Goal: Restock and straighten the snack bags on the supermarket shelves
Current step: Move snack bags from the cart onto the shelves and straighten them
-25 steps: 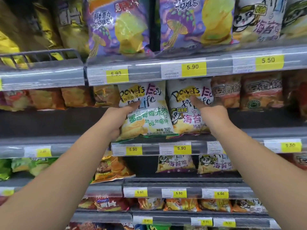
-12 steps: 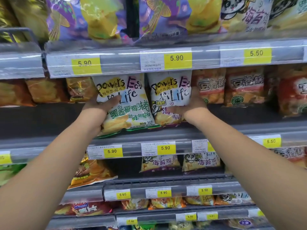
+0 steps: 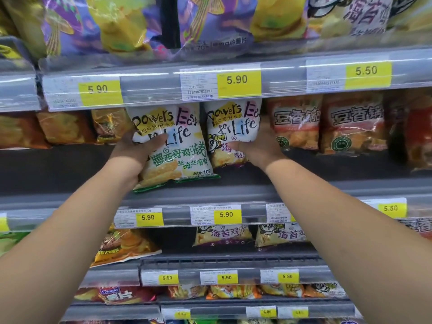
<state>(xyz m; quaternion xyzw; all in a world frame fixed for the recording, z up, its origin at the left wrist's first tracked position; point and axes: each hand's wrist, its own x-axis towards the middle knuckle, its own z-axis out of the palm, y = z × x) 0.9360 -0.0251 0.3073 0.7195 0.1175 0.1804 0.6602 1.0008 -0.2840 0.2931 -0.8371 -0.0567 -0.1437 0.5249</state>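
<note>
**Head view, second shelf from the top.** I see the left hand (image 3: 132,149) gripping the green-lettered bag (image 3: 180,148) from its 9 o'clock edge. The thumb (image 3: 159,137) lies across the printed front. The other fingers pass behind the bag and are hidden. The bag is tilted, its top toward 11 o'clock and its bottom seam low at the front of the shelf (image 3: 315,183).

The right hand (image 3: 256,148) holds the purple-lettered bag (image 3: 233,122) from its 3 o'clock side, thumb on the front and fingers curled round the side edge. This bag stands nearly upright, just beside the first and deeper on the shelf.

Orange bags (image 3: 297,122) stand at its 3 o'clock. Golden bags (image 3: 109,125) sit at 10 o'clock of the left hand. Yellow price tags (image 3: 238,80) marked 5.90 line the shelf lip at 12 o'clock.
</note>
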